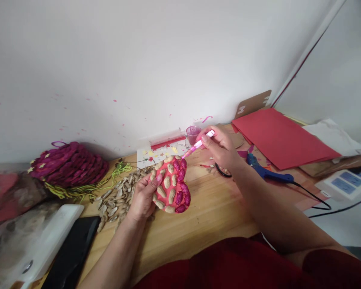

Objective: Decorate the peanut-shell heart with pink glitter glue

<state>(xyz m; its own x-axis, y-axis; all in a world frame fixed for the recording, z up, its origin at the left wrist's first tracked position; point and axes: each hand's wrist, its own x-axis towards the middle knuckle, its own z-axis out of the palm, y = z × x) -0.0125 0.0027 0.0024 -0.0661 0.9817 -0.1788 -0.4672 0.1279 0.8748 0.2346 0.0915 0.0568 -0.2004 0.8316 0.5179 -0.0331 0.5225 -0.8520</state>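
Note:
My left hand [142, 196] grips a red heart-shaped piece [170, 185] covered with peanut shells, several of them coated in pink glitter, and holds it above the wooden table [210, 212]. My right hand [221, 146] pinches a pink brush [197, 145] whose tip touches the upper edge of the heart. A small cup of pink glitter [193, 134] stands just behind the brush.
A heap of peanut shells [117, 196] lies left of the heart. A purple shell-covered craft with green yarn [67, 164] sits far left. A blue glue gun [269, 172] with its cord, red paper sheets [281, 136], a star sheet [159, 152] and a black tablet [72, 251] lie around.

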